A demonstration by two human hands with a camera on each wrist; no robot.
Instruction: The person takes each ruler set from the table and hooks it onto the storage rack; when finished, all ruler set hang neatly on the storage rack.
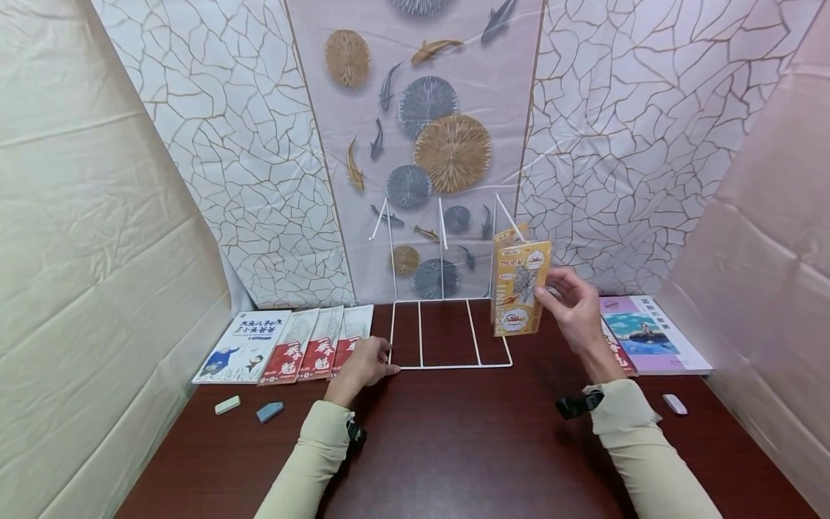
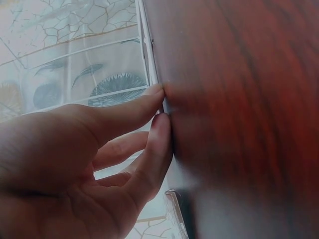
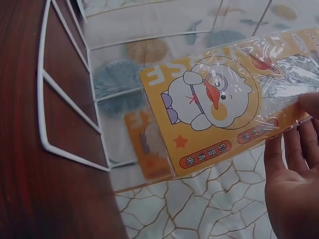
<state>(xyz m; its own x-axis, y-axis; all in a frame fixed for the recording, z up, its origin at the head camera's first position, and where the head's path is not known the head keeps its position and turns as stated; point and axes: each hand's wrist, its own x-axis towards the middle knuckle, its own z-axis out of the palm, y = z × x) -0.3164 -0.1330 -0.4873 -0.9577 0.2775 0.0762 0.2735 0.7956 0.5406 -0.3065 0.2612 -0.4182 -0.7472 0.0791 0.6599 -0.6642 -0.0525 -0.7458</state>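
My right hand [image 1: 570, 310] pinches the edge of a flat yellow package [image 1: 521, 288] with a cartoon duck and a clear window. It is held upright at the right end of a white wire rack [image 1: 476, 339]; in the right wrist view the lower end of the package [image 3: 199, 109] looks raised off the table. A second yellow package [image 1: 509, 236] stands behind it, mostly hidden. My left hand [image 1: 368, 364] is at the rack's front left corner. In the left wrist view its thumb and forefinger [image 2: 160, 132] pinch the rack's wire [image 2: 151, 59].
To the left lie a white-covered book [image 1: 243, 346] and several overlapping red-and-white booklets [image 1: 318, 353]. A pink-edged book [image 1: 645, 335] partly covers another booklet on the right. A pale green eraser [image 1: 227, 405], a blue eraser [image 1: 269, 411] and a whitish eraser [image 1: 674, 404] lie nearer the front.
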